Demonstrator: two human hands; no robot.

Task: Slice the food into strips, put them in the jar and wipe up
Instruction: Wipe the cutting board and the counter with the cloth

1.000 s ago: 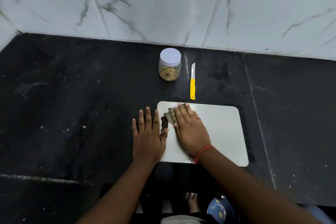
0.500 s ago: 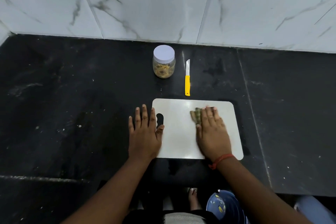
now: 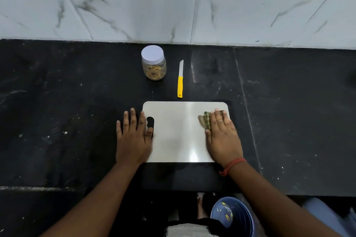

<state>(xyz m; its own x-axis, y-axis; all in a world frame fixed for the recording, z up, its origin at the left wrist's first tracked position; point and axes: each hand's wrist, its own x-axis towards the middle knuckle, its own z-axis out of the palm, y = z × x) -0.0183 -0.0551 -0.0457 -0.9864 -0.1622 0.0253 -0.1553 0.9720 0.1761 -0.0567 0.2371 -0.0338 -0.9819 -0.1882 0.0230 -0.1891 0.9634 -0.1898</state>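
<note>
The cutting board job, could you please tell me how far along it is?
Done: strips sit in the lidded jar, and the knife lies aside. In hand: the right hand presses a cloth on the board; the left hand steadies it. Left: finishing the wipe.

A black stone countertop (image 3: 77,121), flecked with pale specks and crossed by a seam at 3 o'clock, runs up to a white marble-tiled wall. A white cutting board (image 3: 179,131) lies flat at its centre near the front edge, handle slot toward 9 o'clock. At 12 o'clock from the board a yellow-handled knife (image 3: 180,81) lies flat, blade pointing to the wall. Just beside it, toward 11 o'clock, a lidded jar (image 3: 154,63) of yellowish strips stands upright.
</note>
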